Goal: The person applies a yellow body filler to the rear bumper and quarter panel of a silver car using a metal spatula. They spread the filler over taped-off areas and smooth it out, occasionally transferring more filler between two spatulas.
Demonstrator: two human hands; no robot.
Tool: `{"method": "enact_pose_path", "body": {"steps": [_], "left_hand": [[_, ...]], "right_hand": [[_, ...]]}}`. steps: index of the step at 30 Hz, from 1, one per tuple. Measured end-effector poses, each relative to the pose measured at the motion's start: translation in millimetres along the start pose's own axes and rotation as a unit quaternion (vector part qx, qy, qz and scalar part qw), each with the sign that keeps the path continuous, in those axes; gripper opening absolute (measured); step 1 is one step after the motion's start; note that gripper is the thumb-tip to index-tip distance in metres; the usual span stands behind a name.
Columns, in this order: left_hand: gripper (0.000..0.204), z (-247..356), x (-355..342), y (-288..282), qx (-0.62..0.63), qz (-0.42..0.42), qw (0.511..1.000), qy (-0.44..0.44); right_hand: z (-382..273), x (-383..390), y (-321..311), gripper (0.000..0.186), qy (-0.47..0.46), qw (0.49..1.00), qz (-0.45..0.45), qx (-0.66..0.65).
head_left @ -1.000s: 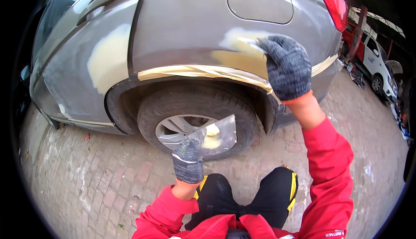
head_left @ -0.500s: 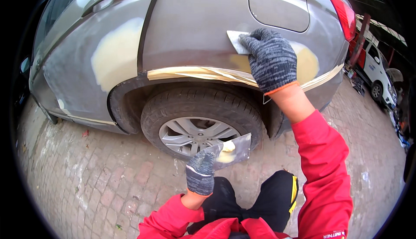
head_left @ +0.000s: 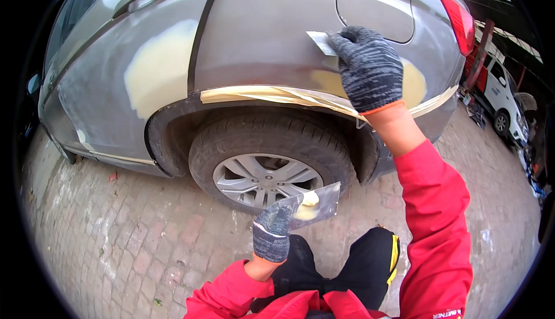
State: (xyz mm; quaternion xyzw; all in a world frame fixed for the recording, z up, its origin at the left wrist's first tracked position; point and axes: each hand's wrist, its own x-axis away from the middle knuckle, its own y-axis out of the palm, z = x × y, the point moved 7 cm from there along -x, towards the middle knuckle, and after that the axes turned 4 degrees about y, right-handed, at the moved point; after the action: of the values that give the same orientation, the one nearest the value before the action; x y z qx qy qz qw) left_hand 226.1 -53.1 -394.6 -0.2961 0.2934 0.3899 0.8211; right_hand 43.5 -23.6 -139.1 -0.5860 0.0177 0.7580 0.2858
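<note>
Spreader (head_left: pixel 319 42) up there, just above and right of the frame's centre — a small pale blade, its flat face jutting leftward from the right hand (head_left: pixel 372 70). That gloved hand is closed, fingers and thumb pinching the blade, and it sits in front of the grey rear panel (head_left: pixel 260 35); whether the edge actually touches the metal, I cannot tell from here. Behind the glove, a cream filler patch (head_left: pixel 415 85) peeks out on both sides.

Down at lower centre, the left hand (head_left: pixel 273 232) has its own grip, gloved fingers wrapped round the near end of a flat plate (head_left: pixel 329 200). The plate tilts up toward the right, in front of the wheel (head_left: pixel 268 177) — and on it sits a dollop of pale yellow paste (head_left: pixel 310 198), with a thinner smear just below.

Along the wheel arch runs masking tape (head_left: pixel 248 94), wrinkled and layered across the middle of the frame. Upper left, a larger cream patch (head_left: pixel 162 67) spreads over the door's rear edge. Top right, there's the fuel flap (head_left: pixel 373 4), then the red tail light (head_left: pixel 457 18). Brick paving (head_left: pixel 139 249) fills the lower left, and a white-and-red vehicle (head_left: pixel 509 96) stands far right.
</note>
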Motion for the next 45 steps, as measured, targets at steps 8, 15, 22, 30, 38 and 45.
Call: {"method": "enact_pose_path", "body": {"steps": [8,15,22,30,38,45], "left_hand": [[0.033,-11,14,2,-0.110,-0.016,0.992,0.067],[0.029,-8,9,1,-0.016,-0.007,1.000,0.007],[0.027,-10,12,8,-0.089,-0.022,0.994,0.061],[0.031,-10,8,12,-0.055,-0.031,0.997,0.051],[0.039,-8,9,18,-0.104,-0.037,0.989,0.097],[0.033,-17,11,24,-0.065,-0.058,0.995,0.045]], "right_hand": [[-19,30,11,0.022,-0.021,0.999,-0.041,-0.021],[8,18,-8,0.024,-0.002,1.000,0.019,-0.008],[-11,14,14,0.022,0.000,1.000,-0.004,-0.011],[10,31,-8,0.024,-0.005,1.000,-0.006,-0.003],[13,29,7,0.036,0.030,0.999,-0.006,-0.010],[3,57,0,0.024,0.000,0.999,-0.036,-0.031]]}}
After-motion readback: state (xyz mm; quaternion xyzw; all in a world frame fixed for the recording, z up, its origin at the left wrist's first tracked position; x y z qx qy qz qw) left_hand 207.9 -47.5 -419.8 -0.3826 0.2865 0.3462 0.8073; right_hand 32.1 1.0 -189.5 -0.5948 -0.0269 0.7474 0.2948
